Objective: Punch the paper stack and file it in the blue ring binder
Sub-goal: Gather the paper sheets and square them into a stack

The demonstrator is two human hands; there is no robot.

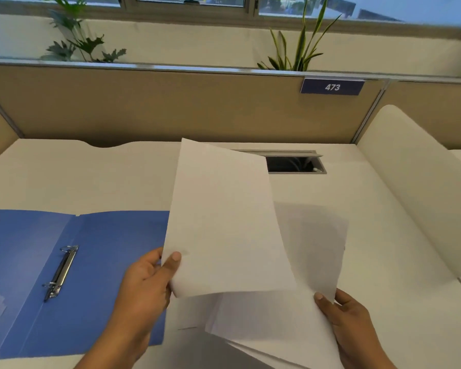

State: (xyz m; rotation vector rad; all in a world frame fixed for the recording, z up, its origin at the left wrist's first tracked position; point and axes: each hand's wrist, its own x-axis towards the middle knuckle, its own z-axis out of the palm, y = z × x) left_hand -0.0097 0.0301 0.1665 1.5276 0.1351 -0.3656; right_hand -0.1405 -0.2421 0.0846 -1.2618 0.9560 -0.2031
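1. The left hand (147,283) pinches a lifted sheet (224,222) at its lower left corner: the thumb lies on the upper face and the other fingers (151,259) curl behind the edge, clamped on the paper.
2. The right hand (349,323) grips the paper stack (277,328) at its right edge, thumb on top and the rest underneath, so its fingers are closed on the stack too.
3. The lifted sheet stands tilted, its long axis running from the near left corner up and away toward the partition; the far corner points to the back of the worktop (91,177). It casts a soft shadow on the sheet (314,243) under it.
4. The stack sits low in front of the person, right of centre, its sheets fanned and uneven at the near edge.
5. The binder (77,275) lies open and flat on the left of the worktop, just beside the left hand, its right edge passing under the left wrist. Its ring mechanism (60,271) runs near to far, slightly slanted, with both rings closed.
6. The worktop is white. A cable hatch (296,163) stands open behind the sheet.
7. A tan partition (171,107) closes the back, with a plate (332,87) reading 473; plants (298,46) and windows rise behind it.
8. Bare worktop lies beyond the binder and right of the stack, up to a raised white edge (410,182).
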